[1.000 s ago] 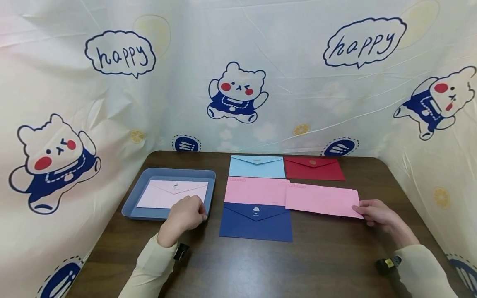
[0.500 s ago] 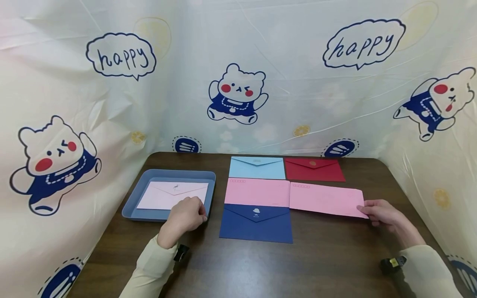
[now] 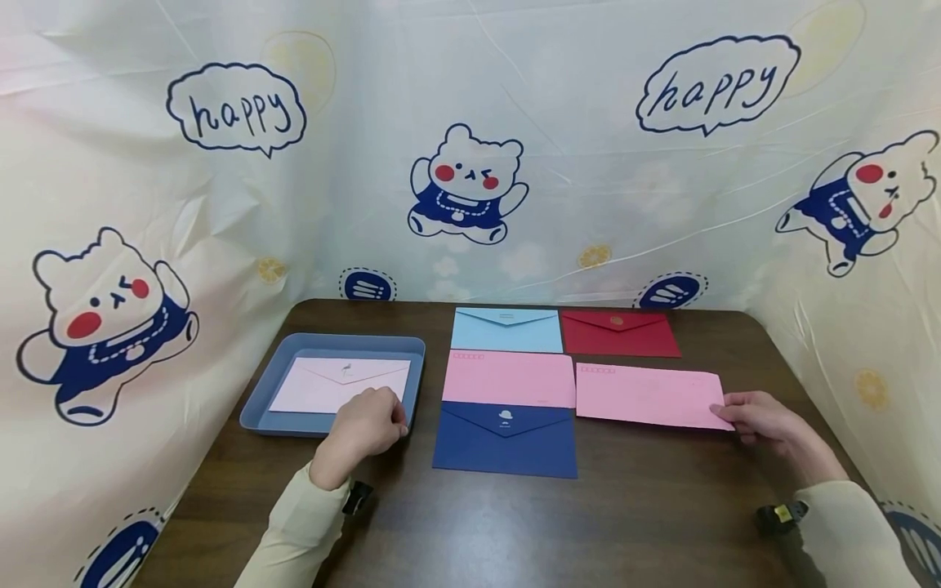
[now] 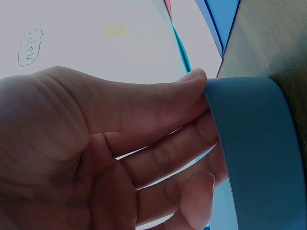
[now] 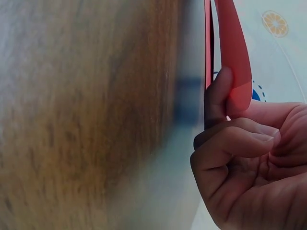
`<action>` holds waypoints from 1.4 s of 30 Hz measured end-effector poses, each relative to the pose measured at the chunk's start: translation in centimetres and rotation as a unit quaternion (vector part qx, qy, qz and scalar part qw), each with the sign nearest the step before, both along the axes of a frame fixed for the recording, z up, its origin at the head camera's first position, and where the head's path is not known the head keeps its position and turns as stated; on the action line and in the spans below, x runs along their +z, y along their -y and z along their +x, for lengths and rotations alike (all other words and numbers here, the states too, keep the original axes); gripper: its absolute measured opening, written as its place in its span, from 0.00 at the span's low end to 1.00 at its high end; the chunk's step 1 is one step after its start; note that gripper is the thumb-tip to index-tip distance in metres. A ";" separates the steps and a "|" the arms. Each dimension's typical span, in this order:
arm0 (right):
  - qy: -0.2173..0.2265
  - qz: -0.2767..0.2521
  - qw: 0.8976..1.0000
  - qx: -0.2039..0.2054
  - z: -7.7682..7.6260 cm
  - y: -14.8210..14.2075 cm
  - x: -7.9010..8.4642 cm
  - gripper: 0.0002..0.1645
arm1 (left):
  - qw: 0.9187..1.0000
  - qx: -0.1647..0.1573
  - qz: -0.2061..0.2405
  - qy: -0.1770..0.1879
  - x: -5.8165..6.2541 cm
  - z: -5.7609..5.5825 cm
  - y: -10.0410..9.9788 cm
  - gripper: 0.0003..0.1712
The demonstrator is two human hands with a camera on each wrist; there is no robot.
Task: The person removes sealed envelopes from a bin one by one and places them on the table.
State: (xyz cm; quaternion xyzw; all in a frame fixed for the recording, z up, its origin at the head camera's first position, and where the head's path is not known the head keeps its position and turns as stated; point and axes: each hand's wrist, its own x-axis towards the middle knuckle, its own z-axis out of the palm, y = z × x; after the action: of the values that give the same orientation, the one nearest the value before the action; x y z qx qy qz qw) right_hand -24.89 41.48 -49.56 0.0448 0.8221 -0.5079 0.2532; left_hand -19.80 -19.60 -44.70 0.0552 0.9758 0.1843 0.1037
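My right hand [image 3: 772, 426] pinches the lower right corner of a pink envelope [image 3: 650, 394] between thumb and fingers. In the right wrist view this envelope [image 5: 235, 52] is seen nearly edge-on, slanting away from the table. Its left end lies just right of a second pink envelope [image 3: 507, 379] in the head view. My left hand [image 3: 367, 425] grips the near right rim of a blue-grey tray [image 3: 257, 416]; in the left wrist view the thumb lies at the tray's wall [image 4: 259, 153]. A pale envelope with a bird print [image 3: 316, 388] lies in the tray, partly covered by that hand.
Behind the pink envelopes lie a light blue envelope [image 3: 506, 331] and a red envelope [image 3: 625, 336]. A navy envelope [image 3: 507, 449] with a hat print lies in front. All rest on a dark wooden table [image 3: 515, 531], backed by a printed curtain [image 3: 588, 204].
My right hand has drawn its pink envelope rightward, off the other pink envelope that it overlapped; a small gap now shows between them. My left hand and the tray have stayed still.
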 end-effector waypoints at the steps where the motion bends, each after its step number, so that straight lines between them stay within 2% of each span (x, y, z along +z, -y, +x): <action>1: 0.000 0.004 1.000 0.004 0.0 -0.1 0.0 0.13 | 1.000 0.001 0.001 0.001 0.0 0.0 0.0 0.06; 8: -0.002 0.004 1.000 0.018 0.1 -0.4 0.0 0.13 | 1.000 0.003 0.003 0.004 -0.3 -0.1 0.1 0.06; 21: -0.029 0.039 0.999 0.007 0.5 0.3 0.7 0.13 | 1.000 0.000 0.000 0.008 0.0 -0.2 -0.1 0.05; 31: -0.027 0.076 0.997 -0.010 0.4 0.6 0.8 0.16 | 1.000 0.004 -0.002 0.013 -0.1 -0.2 -0.1 0.06; 35: -0.023 0.092 0.995 -0.020 0.4 0.7 0.9 0.19 | 1.000 0.003 0.000 0.012 -0.2 -0.2 0.0 0.06; 42: -0.037 0.116 0.992 -0.033 0.3 0.8 1.0 0.32 | 1.000 0.003 0.000 0.013 -0.1 -0.2 0.0 0.05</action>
State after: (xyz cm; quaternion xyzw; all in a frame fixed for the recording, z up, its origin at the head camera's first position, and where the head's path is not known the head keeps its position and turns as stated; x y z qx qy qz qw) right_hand -24.63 40.64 -48.56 0.0824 0.8826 -0.4182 0.1984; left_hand -20.01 -19.58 -44.81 0.0498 0.9746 0.1851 0.1161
